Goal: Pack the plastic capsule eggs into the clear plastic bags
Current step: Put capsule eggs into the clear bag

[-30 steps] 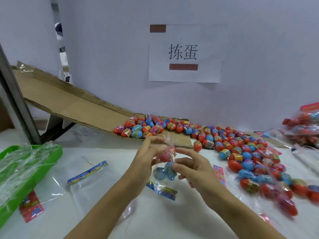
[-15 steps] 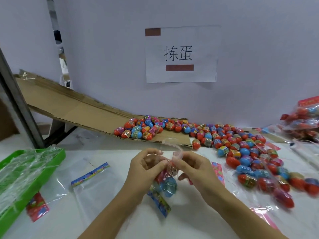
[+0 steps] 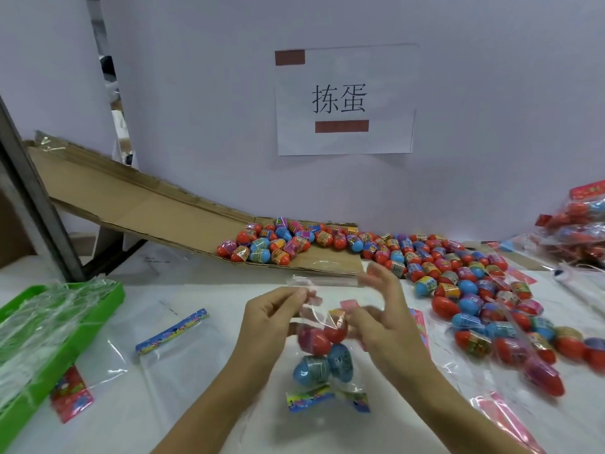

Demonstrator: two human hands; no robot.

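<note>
Pinching the top of a clear bag [image 3: 322, 352] of eggs [image 3: 316, 355], the left hand [image 3: 275, 317] grips while the right hand [image 3: 381, 314] holds it too.

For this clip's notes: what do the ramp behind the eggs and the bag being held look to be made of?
Ramp: corrugated cardboard by the look, matte brown, with fold creases and raw edges.
Bag gripped by the left hand: thin clear plastic film, glossy; the eggs show through it and it wrinkles and glints. Its printed bottom strip could be paper or film.
</note>
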